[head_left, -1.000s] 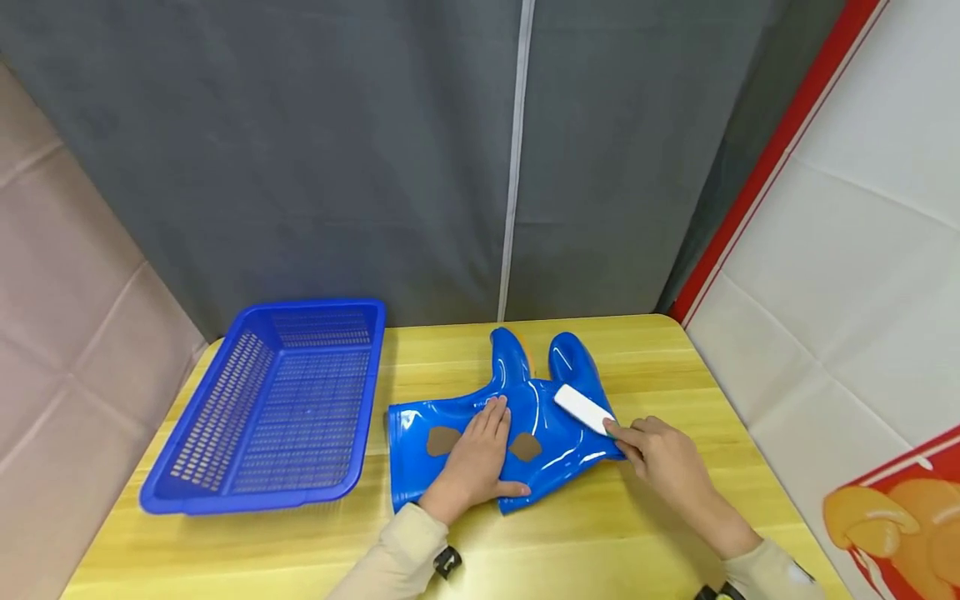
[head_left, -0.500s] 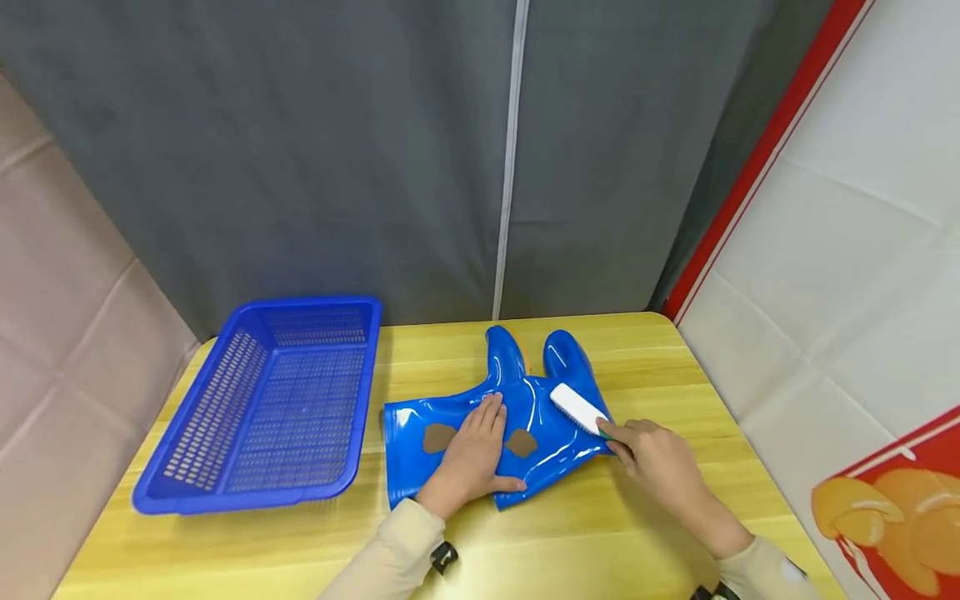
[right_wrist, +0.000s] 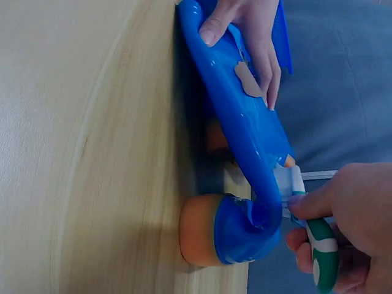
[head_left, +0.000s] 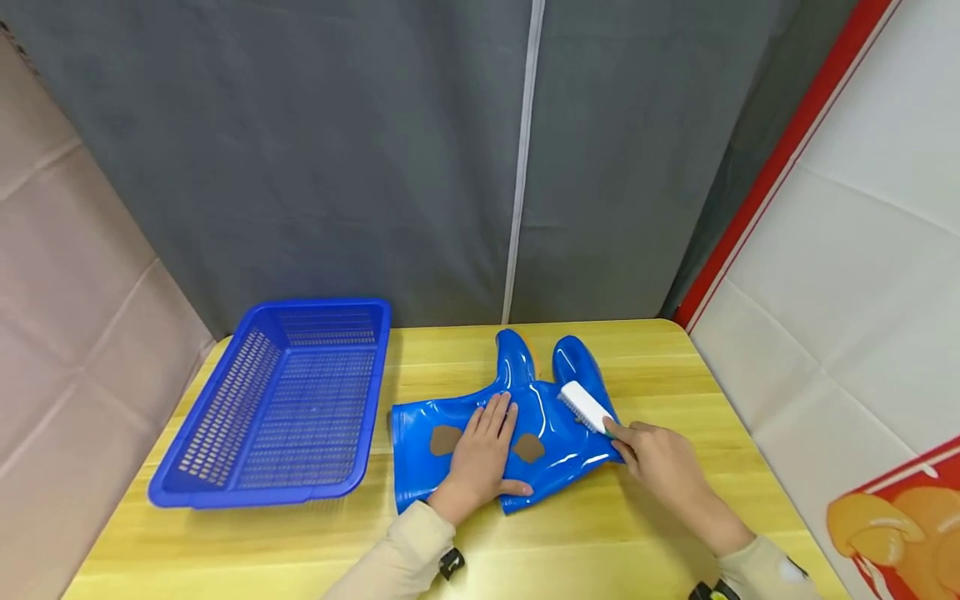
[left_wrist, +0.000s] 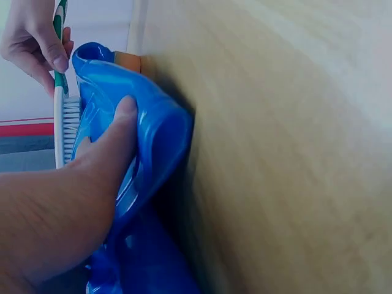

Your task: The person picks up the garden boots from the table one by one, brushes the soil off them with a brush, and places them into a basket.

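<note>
A pair of shiny blue rain boots lies on its side on the wooden table, toes toward the back. Brown patches mark the shafts, and an orange sole shows in the right wrist view. My left hand rests flat on the boots, fingers extended and thumb spread along the near edge. In my right hand I grip a scrub brush by its green and white handle. Its white bristles face the blue surface near the right boot's ankle; the head is tilted.
A blue plastic basket with perforated sides stands on the table to the left of the boots. Behind the table hangs a grey curtain. A white panel with a red border borders the right side.
The brush has tilted slightly, so more bristles show along its near side. The left hand and the boots stay in place; the head view has shifted a little.
</note>
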The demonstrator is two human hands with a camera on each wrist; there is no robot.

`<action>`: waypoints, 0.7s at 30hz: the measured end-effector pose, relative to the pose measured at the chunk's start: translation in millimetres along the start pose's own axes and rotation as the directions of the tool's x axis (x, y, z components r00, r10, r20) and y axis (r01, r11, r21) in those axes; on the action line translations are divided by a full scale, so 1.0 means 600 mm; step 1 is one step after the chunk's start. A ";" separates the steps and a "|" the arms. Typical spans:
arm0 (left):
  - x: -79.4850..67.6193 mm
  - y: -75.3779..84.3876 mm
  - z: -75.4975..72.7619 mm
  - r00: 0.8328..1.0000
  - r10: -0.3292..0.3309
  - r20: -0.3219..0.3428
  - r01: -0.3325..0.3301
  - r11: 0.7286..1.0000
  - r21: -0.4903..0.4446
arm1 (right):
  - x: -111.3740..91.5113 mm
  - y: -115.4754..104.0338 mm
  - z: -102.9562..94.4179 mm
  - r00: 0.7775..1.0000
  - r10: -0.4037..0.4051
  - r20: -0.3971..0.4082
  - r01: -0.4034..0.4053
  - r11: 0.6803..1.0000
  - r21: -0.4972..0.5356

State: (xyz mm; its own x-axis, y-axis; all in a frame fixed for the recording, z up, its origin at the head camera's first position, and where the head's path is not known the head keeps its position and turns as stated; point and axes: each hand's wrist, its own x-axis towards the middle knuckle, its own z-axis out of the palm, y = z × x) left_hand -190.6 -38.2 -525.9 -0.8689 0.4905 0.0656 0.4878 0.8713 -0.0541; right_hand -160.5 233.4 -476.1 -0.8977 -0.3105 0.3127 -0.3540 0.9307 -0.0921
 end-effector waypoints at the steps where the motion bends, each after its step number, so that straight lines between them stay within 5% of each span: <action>1: -0.002 0.003 0.002 1.000 -0.008 -0.003 0.008 1.000 0.015 | -0.004 0.001 -0.002 1.000 -0.007 0.007 0.007 1.000 -0.010; 8: -0.010 0.003 0.010 0.996 -0.076 -0.039 0.080 0.992 0.095 | -0.023 -0.004 -0.010 0.999 -0.045 -0.003 0.045 0.998 -0.038; 17: 0.000 0.004 0.004 0.998 -0.039 0.039 0.037 0.998 0.043 | -0.023 -0.019 -0.055 0.993 0.020 0.119 -0.018 1.000 -0.021; 21: 0.002 0.000 0.006 0.998 -0.027 0.048 0.027 1.000 -0.003 | -0.016 -0.015 -0.054 0.996 0.022 0.089 -0.021 1.000 -0.009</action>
State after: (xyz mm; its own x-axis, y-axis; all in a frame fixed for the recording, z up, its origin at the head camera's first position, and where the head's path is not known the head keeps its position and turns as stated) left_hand -192.0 -37.9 -529.2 -0.8848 0.4655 0.0195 0.4642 0.8844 -0.0496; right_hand -140.3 234.0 -447.3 -0.9250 -0.3063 0.2250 -0.3328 0.9387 -0.0899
